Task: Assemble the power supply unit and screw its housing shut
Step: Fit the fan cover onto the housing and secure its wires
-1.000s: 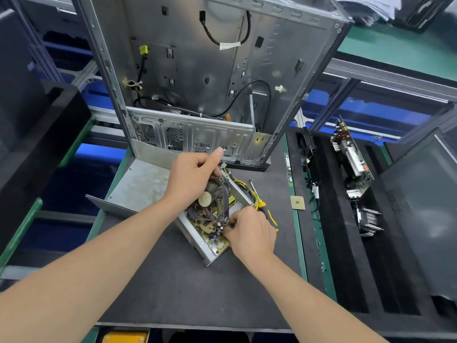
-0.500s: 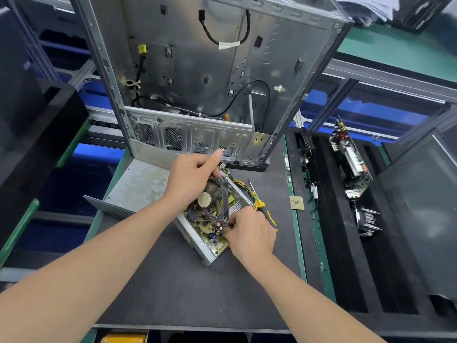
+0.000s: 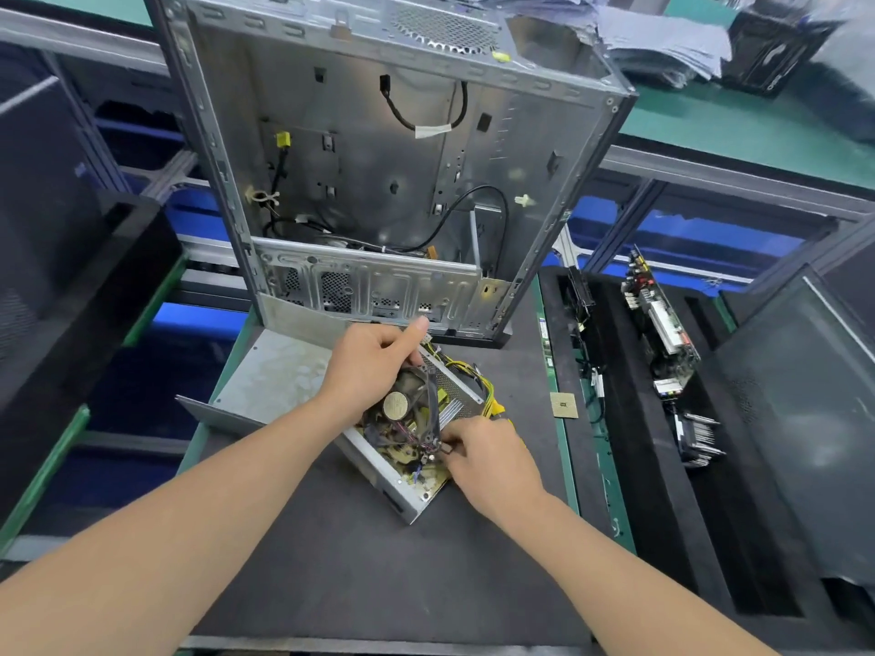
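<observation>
Open silver metal power supply unit [image 3: 379, 461] sits on the dark mat [image 3: 331, 561], lid off; left hand [image 3: 374, 366] grips its black fan [image 3: 402, 404], right hand [image 3: 492, 461] pinches something small at the wiring.

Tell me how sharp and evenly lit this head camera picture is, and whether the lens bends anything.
Head view: sharp around the left hand, right hand and fan; paper stack top right smeared; wide-angle lens bows the computer case; soft even light, mild glare on its metal.
</observation>
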`<state>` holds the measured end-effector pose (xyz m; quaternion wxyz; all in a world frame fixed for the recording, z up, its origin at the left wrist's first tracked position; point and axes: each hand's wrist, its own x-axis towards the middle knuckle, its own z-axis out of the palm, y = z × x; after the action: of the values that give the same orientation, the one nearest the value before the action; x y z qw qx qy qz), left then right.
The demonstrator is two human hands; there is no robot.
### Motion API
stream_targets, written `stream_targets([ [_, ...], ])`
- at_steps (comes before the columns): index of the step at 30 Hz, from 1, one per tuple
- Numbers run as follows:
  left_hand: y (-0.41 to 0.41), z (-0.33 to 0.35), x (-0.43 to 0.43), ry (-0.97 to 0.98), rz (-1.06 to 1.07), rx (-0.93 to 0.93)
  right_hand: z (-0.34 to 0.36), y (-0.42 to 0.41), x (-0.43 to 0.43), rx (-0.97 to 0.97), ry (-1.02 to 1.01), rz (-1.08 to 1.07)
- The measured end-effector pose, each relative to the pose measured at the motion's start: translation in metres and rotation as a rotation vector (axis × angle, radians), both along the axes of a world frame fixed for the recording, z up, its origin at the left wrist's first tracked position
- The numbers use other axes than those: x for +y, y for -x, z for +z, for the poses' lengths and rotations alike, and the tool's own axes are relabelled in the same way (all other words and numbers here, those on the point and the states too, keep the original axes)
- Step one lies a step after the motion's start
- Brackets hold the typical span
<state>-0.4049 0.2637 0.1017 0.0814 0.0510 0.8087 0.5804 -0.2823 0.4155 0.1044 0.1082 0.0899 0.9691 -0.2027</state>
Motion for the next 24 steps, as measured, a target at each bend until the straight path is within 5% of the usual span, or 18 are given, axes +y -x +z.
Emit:
stream_targets([
  [6, -0.012, -0.001, 0.014, 0.088, 0.101, 0.068, 0.008, 0.016, 0.032, -0.043, -0.067, 0.164],
  [12, -0.005, 0.016, 0.007, 0.192, -0.133, 0.135, 0.007, 0.009, 0.070, -0.012, 0.072, 0.427],
  [18, 0.009, 0.040, 0.001, 0.367, -0.356, 0.210, 0.012, 0.013, 0.098, 0.289, 0.283, -0.001],
  [24, -0.001, 0.046, 0.008, 0.471, -0.490, 0.286, 0.011, 0.033, 0.092, 0.262, 0.348, -0.052],
])
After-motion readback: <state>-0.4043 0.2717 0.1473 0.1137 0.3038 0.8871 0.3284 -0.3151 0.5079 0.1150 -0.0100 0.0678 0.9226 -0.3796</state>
